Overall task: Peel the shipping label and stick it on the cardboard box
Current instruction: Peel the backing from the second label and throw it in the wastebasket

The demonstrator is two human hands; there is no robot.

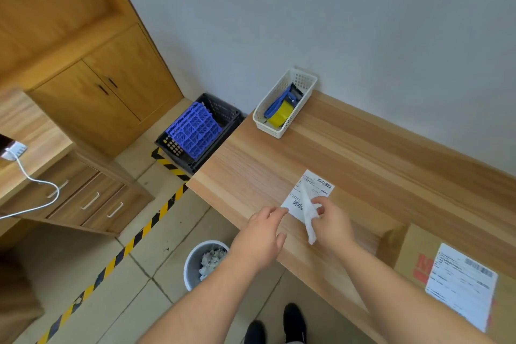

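The box (pixel 418 257) sits nearest, right of both hands. The right hand (pixel 332 220) pinches a limp white strip (pixel 308 212); the left hand (pixel 262 234) is loose, fingertips at the label's (pixel 307 193) near corner. The label is thin and floppy, best lifted by a corner.

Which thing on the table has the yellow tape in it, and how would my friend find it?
Start at the long wooden table against the grey wall and follow it to its far left corner. There sits a white plastic basket with holey sides. Only it holds a blue tape dispenser with a yellow tape roll; the labels lie flat nearer the hands.
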